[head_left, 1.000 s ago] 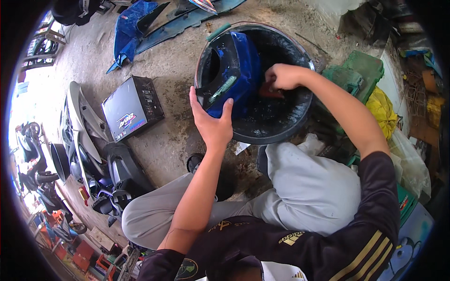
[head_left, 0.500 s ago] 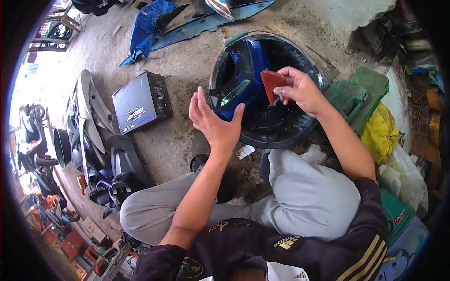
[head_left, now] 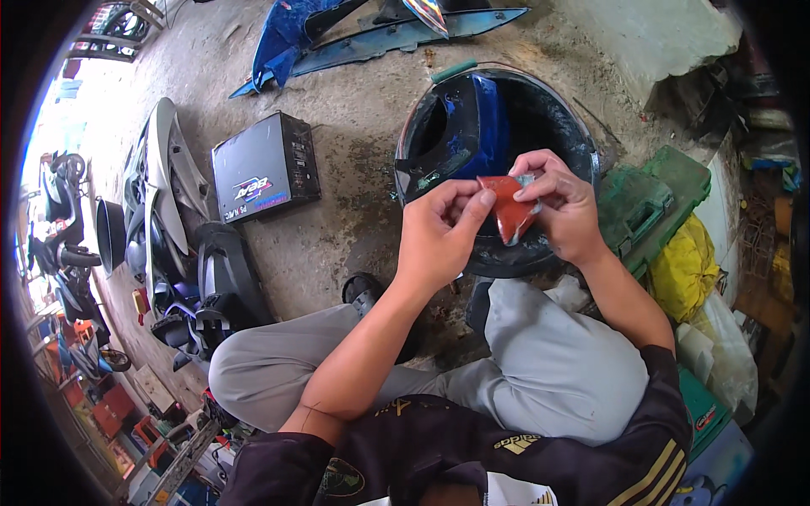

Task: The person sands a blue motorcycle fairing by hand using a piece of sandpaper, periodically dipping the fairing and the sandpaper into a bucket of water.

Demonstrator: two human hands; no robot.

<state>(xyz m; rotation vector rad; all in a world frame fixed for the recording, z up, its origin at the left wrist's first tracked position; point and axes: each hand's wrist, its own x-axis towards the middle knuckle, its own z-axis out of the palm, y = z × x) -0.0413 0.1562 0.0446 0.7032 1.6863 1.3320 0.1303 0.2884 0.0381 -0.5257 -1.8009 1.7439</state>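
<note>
Both hands hold a folded piece of reddish-brown sandpaper (head_left: 509,207) above the near part of a round black tub (head_left: 564,125). My left hand (head_left: 440,238) pinches its left corner between thumb and fingers. At the opposite edge, my right hand (head_left: 571,218) grips it with the fingertips, where a wet grey side shows. A glossy blue and black plastic vehicle panel (head_left: 492,126) leans inside the tub, just beyond my hands. Part of its lower end is hidden behind my left hand.
A black box (head_left: 253,169) stands on the concrete floor to the left, beside grey and black motorbike panels (head_left: 164,185). Blue panels (head_left: 363,52) lie beyond the tub. On the right are a green case (head_left: 645,202) and a yellow bag (head_left: 688,266).
My left hand has left the blue panel's side and moved right to pinch the sandpaper. The sandpaper, held in my right hand before, has come lower and turned between both hands.
</note>
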